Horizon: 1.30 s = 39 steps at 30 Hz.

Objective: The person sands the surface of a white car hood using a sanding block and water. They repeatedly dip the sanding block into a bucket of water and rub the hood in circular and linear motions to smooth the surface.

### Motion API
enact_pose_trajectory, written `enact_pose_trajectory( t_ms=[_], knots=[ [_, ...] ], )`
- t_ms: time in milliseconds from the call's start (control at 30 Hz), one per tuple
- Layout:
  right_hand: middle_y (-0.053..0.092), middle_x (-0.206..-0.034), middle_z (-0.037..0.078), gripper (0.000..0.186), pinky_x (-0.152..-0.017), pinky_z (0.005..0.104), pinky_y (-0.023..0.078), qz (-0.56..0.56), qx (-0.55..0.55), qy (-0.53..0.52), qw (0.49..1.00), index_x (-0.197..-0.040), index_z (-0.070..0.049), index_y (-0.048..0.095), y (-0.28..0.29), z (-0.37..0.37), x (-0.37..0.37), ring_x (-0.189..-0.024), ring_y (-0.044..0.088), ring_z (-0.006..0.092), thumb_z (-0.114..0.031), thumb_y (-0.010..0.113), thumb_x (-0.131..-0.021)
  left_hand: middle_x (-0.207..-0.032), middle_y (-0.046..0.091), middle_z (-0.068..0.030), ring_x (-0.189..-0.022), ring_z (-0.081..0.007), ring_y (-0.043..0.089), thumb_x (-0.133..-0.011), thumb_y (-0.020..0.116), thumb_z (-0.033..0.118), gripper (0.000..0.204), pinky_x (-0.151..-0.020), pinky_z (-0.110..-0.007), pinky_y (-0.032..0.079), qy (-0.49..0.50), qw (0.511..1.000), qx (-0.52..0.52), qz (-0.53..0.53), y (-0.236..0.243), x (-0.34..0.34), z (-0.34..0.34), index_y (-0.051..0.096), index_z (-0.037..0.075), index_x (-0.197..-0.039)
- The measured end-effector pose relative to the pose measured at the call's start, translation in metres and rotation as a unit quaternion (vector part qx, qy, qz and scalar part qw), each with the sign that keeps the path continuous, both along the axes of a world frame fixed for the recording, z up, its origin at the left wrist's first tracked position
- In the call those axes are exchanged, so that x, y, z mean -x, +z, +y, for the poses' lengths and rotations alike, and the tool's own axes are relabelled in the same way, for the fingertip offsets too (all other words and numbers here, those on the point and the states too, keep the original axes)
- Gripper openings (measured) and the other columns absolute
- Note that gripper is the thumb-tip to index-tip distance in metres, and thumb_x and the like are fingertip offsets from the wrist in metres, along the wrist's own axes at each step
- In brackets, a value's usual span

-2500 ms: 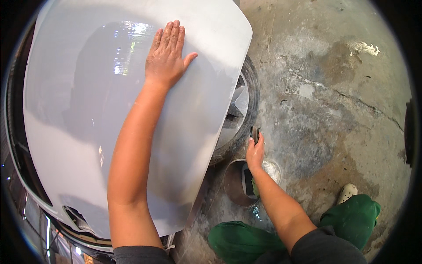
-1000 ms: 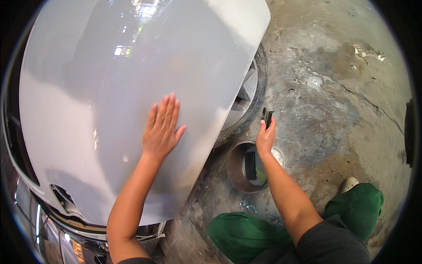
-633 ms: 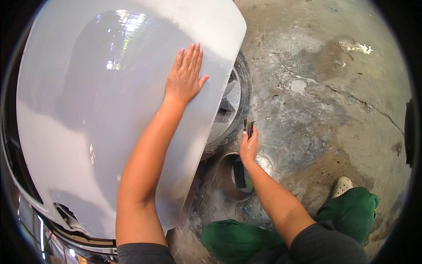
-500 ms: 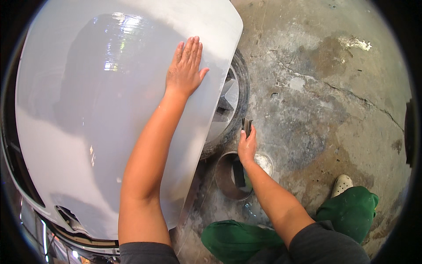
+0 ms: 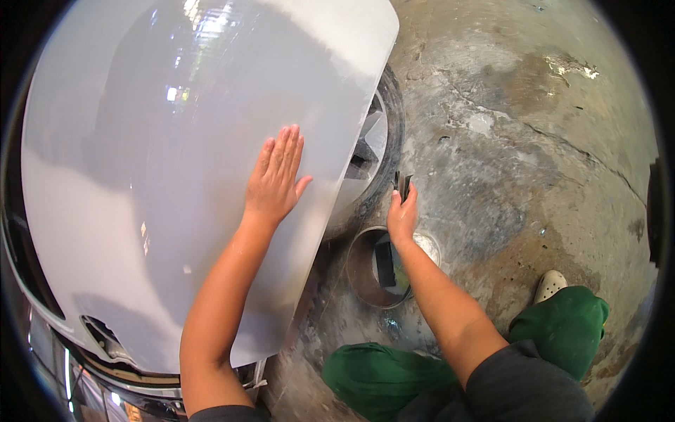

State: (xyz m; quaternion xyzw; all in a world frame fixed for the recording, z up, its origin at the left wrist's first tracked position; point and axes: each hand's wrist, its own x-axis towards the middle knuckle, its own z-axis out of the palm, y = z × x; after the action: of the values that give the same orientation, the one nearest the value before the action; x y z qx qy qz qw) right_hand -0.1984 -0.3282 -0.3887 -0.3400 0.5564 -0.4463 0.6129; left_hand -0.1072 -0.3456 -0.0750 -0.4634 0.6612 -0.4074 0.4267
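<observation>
My left hand point(image 5: 274, 181) lies flat on the pale grey and white car hood point(image 5: 176, 211), its fingers stretched out and the thumb apart. The hood looks glossy and wet in places, with bright reflections near its far part. Off the hood's right edge, my right hand point(image 5: 403, 219) is closed around a dark folded sheet point(image 5: 402, 184) that looks like sandpaper. That hand hangs above the floor, beside the car wheel point(image 5: 380, 133) and just beyond a round bucket point(image 5: 349, 271).
A dark rectangular block point(image 5: 384, 264) shows inside the bucket, and a whitish round thing point(image 5: 427, 247) sits at its right, partly behind my forearm. Cracked, stained concrete floor point(image 5: 485, 176) stretches to the right. My green-clad knees and one pale clog point(image 5: 550, 285) are at the bottom.
My left hand has slid back toward me along the hood, staying flat. My right hand keeps hold of the folded sheet and is slightly farther right. The view has shifted a little.
</observation>
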Motion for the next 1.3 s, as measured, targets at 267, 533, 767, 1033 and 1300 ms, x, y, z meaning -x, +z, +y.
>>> enact_pose_trajectory(
  t_ms=[267, 533, 767, 1033, 1300],
  knots=[
    [0.062, -0.136, 0.032, 0.055, -0.106, 0.0494, 0.046, -0.022, 0.034, -0.022, 0.999, -0.150, 0.001, 0.043, -0.009, 0.003, -0.002, -0.126, 0.059, 0.0486, -0.027, 0.056, -0.105, -0.174, 0.026, -0.0099, -0.162, -0.0244, 0.019, -0.103, 0.045, 0.061, 0.084, -0.134, -0.044, 0.012, 0.026, 1.000, -0.009, -0.003, 0.007, -0.020, 0.091, 0.035, 0.004, -0.163],
    [0.065, -0.131, 0.030, 0.053, -0.102, 0.0494, 0.048, -0.033, 0.049, -0.034, 0.998, -0.149, -0.001, 0.044, -0.012, 0.005, -0.002, -0.121, 0.063, 0.0471, -0.029, 0.056, -0.106, -0.173, 0.027, -0.0095, -0.162, -0.0237, 0.019, -0.101, 0.049, 0.061, 0.084, -0.134, -0.045, 0.012, 0.042, 0.999, -0.001, 0.023, 0.012, -0.026, 0.143, 0.035, 0.004, -0.163],
    [0.066, -0.129, 0.029, 0.052, -0.102, 0.0497, 0.047, -0.029, 0.022, -0.013, 0.999, -0.149, -0.002, 0.044, -0.007, 0.005, 0.002, -0.120, 0.063, 0.0466, -0.029, 0.056, -0.106, -0.173, 0.028, -0.0085, -0.161, -0.0222, 0.021, -0.099, 0.055, 0.058, 0.085, -0.133, -0.046, 0.012, 0.039, 0.997, 0.013, 0.063, 0.011, -0.012, 0.101, 0.036, 0.005, -0.163],
    [0.062, -0.134, 0.031, 0.053, -0.104, 0.0493, 0.046, -0.019, 0.036, -0.027, 0.999, -0.148, 0.001, 0.045, -0.009, 0.004, 0.001, -0.124, 0.061, 0.0474, -0.028, 0.057, -0.105, -0.175, 0.023, -0.0070, -0.162, -0.0211, 0.016, -0.102, 0.051, 0.058, 0.083, -0.134, -0.046, 0.010, -0.020, 0.996, 0.069, 0.052, -0.002, 0.004, -0.047, 0.031, 0.008, -0.165],
    [0.061, -0.139, 0.031, 0.055, -0.107, 0.0486, 0.046, -0.014, -0.001, -0.023, 1.000, -0.151, 0.000, 0.042, -0.014, 0.001, -0.005, -0.129, 0.058, 0.0474, -0.028, 0.056, -0.106, -0.175, 0.021, -0.0075, -0.163, -0.0219, 0.013, -0.103, 0.047, 0.062, 0.084, -0.134, -0.046, 0.008, -0.014, 0.998, 0.060, 0.017, -0.001, 0.006, -0.056, 0.031, 0.008, -0.165]
  ],
)
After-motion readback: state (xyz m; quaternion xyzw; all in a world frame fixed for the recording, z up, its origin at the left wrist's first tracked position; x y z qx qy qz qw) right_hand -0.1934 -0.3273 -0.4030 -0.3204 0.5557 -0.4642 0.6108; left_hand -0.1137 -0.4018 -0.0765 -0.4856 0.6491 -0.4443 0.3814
